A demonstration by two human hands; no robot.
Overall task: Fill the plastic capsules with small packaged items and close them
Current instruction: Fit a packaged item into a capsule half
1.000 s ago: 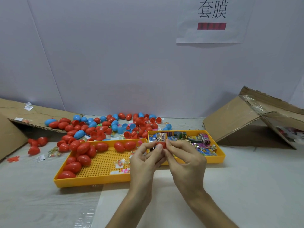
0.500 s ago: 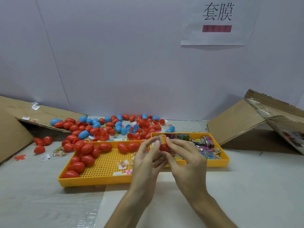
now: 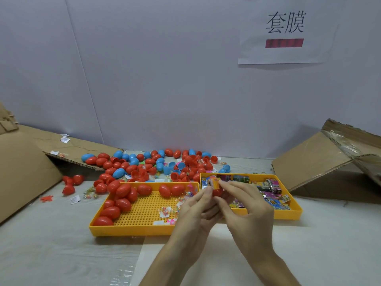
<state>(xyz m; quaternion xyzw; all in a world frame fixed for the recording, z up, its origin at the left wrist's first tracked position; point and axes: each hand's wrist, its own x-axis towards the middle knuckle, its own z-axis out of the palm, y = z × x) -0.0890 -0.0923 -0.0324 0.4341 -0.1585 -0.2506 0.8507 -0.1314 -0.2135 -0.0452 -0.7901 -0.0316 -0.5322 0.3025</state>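
Left hand (image 3: 194, 207): fingers curled, pinching red capsule (image 3: 218, 191).
Right hand (image 3: 248, 205): pinching it too, forefinger on protruding packet (image 3: 212, 182).
Done: closed capsules (image 3: 123, 195), left tray (image 3: 132, 231), nine o'clock.
Remaining: apparently this one unclosed; loose shells (image 3: 174, 175) at eleven, spare packets (image 3: 274, 201) at three.

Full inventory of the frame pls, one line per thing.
Trays: two, yellow, left tray and right tray side by side.
Tray capsules: roughly ten, red, left tray.
Loose capsules: many, red and blue, behind trays.
Packets: many, multicoloured, right tray.
Sachets: several, clear, left tray.
Cardboard: two, brown, far left and right.
Sign: one, white, wall.
Held capsule: one, red, between both hands, packet sticking out.
Left hand, right hand: both holding held capsule.
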